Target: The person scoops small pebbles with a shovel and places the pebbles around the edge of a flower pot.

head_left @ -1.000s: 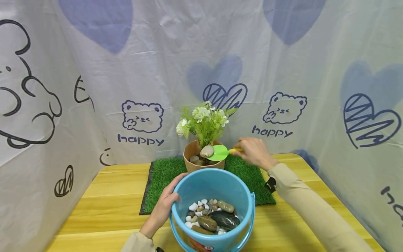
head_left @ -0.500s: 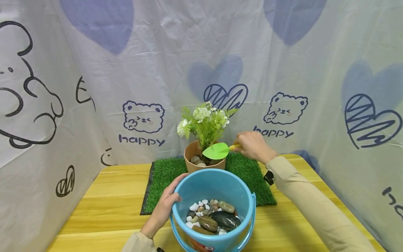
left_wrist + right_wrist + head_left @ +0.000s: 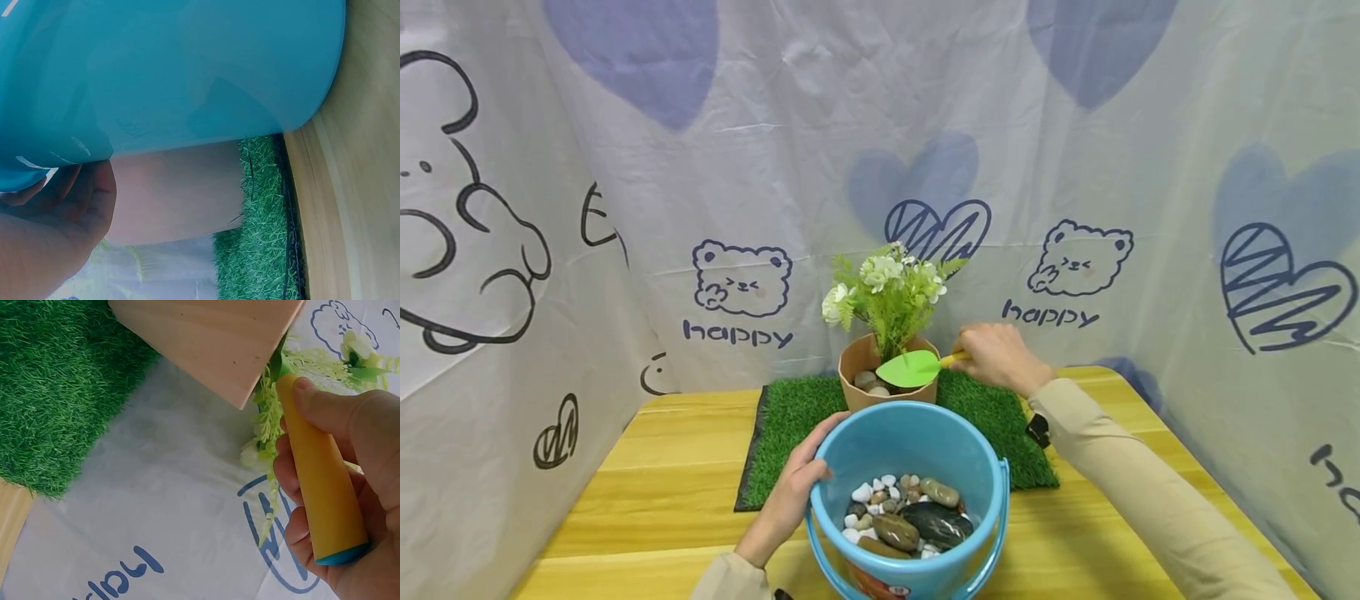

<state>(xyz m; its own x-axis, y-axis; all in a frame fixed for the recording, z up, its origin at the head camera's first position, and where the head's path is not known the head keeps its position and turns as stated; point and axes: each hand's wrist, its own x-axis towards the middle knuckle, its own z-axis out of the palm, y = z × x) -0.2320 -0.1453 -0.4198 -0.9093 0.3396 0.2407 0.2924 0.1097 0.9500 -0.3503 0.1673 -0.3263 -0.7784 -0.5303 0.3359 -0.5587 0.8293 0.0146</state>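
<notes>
My right hand [image 3: 1000, 354] grips the yellow handle of a small garden trowel [image 3: 910, 369], thumb laid along it in the right wrist view. The trowel's green blade is over the opening of a tan flower pot [image 3: 850, 388] and carries no stone. Several stones [image 3: 867, 382] show inside the pot, around the base of a white-flowered plant [image 3: 887, 296]; the blade hides the rest. My left hand [image 3: 792, 490] holds the rim of a blue bucket [image 3: 895, 437], thumb over the edge and fingers against the outside. Inside the bucket lie white pebbles [image 3: 861, 493] and larger dark stones [image 3: 938, 523].
The pot stands on a green artificial grass mat [image 3: 797, 417] behind the bucket. Mat and bucket are on a yellow wooden table [image 3: 647, 467]. A printed white curtain [image 3: 737, 183] encloses the back and sides. The bucket's handle [image 3: 996, 554] hangs down at its front.
A pale stone that lay on the trowel's tip a second ago has gone into the pot. The trowel has since dipped slightly lower. The left hand and bucket have not moved.
</notes>
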